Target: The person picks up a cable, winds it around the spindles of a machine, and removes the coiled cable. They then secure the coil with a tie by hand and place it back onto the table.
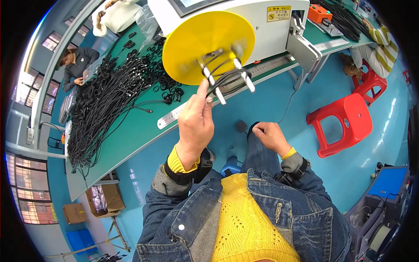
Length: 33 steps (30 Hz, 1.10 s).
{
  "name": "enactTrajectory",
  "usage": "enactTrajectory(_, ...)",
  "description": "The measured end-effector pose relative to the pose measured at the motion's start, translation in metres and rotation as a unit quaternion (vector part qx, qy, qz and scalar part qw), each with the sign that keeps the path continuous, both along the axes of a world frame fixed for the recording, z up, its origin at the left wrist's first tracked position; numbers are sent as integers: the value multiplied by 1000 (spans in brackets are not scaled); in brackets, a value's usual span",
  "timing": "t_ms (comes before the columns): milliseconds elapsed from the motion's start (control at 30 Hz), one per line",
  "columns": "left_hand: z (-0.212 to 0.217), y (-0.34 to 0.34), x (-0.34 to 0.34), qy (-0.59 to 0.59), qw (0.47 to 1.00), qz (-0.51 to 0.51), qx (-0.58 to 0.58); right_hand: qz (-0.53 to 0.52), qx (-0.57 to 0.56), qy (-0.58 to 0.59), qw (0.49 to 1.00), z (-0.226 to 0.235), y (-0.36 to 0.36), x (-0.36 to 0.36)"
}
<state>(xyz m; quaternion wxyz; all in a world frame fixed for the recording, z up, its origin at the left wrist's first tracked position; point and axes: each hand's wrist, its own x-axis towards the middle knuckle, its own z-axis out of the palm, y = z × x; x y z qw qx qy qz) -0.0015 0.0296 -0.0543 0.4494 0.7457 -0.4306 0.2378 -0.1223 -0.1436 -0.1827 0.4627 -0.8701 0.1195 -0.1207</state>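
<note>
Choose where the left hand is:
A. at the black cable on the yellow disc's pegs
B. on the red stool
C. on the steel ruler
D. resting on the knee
A: the left hand reaches up to the black cable looped over the pegs of the yellow disc.

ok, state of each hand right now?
Left hand: raised, fingers pinching the black cable wound on the yellow disc's pegs.
Right hand: curled closed at the thigh; contents cannot be told.

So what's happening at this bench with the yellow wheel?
A seated person reaches the left hand up to a black cable looped around metal pegs on a yellow disc of a white machine. The right hand rests on the lap. A big pile of black cables lies on the green table.
</note>
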Motion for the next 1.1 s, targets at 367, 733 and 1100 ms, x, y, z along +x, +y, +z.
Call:
enactTrajectory(367,42,-29,-14,-217,948,117,204,-60,15,-323,944,123,10,44)
enactTrajectory(733,39,-34,-12,-252,929,175,208,12,244,-190,951,131,10,54)
enactTrajectory(1100,37,-30,-3,-33,983,28,180,128,68,-247,958,124,-28,80)
